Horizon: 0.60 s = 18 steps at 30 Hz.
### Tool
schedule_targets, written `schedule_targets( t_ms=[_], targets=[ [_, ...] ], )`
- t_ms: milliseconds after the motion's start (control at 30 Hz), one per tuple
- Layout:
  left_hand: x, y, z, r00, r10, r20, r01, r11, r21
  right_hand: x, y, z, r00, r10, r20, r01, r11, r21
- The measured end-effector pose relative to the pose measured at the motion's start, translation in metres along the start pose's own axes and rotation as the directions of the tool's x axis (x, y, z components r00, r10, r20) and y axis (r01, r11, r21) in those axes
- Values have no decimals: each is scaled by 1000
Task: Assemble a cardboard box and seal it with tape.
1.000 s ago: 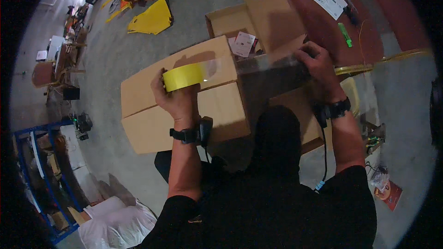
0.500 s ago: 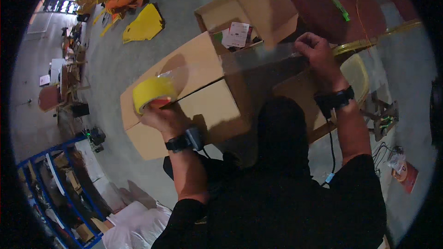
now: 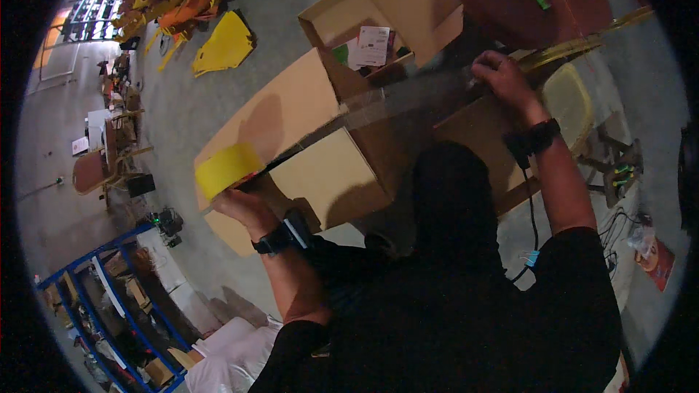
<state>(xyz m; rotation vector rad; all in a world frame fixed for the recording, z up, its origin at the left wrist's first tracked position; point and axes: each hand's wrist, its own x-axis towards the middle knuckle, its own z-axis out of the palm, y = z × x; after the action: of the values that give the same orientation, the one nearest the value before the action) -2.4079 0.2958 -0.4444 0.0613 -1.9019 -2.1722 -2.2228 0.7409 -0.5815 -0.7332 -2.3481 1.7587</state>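
A cardboard box (image 3: 328,178) lies in front of me, its two flaps meeting along a dark seam. My left hand (image 3: 246,211) is closed around a yellow roll of packing tape (image 3: 224,169) at the box's left end. Beyond the box's right edge, my right hand (image 3: 507,86) pinches the loose end of a clear tape strip (image 3: 426,93). That strip stretches from the seam's right end to my right fingertips, above the darker side of the box. Over the flaps the tape is too clear to follow. Both wrists wear black straps.
Just beyond stands an open carton (image 3: 331,18) with papers inside. A yellow sheet piece (image 3: 224,45) lies on the floor at far left. At right are a stool (image 3: 568,105) and cables. A blue metal rack (image 3: 109,298) stands at lower left, beside a white plastic-wrapped bundle (image 3: 233,360).
My left hand has moved left and slightly down with the tape roll, toward the box's left end. My right hand still pinches the strip's end. The whole view has shifted slightly.
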Motion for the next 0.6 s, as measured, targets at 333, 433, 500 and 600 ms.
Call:
schedule_targets(
  t_ms=[333, 433, 500, 600],
  targets=[
    [-4, -61, -5, 994, 109, 31, -112, 926, 360, 10, 43, -20, 987, 159, 26, -160, 986, 56],
    [-8, -69, -11, 991, -110, -76, 115, 991, 65, 2, 47, -15, 985, 122, 124, -133, 988, 81],
    [-7, -71, -14, 977, -173, -124, 167, 984, -53, -4, 47, -9, 976, 181, 117, -182, 983, -5],
    [-5, -72, -21, 995, -95, 10, 95, 993, -66, -14, 43, -1, 967, 215, 139, -215, 976, -12]
  ],
)
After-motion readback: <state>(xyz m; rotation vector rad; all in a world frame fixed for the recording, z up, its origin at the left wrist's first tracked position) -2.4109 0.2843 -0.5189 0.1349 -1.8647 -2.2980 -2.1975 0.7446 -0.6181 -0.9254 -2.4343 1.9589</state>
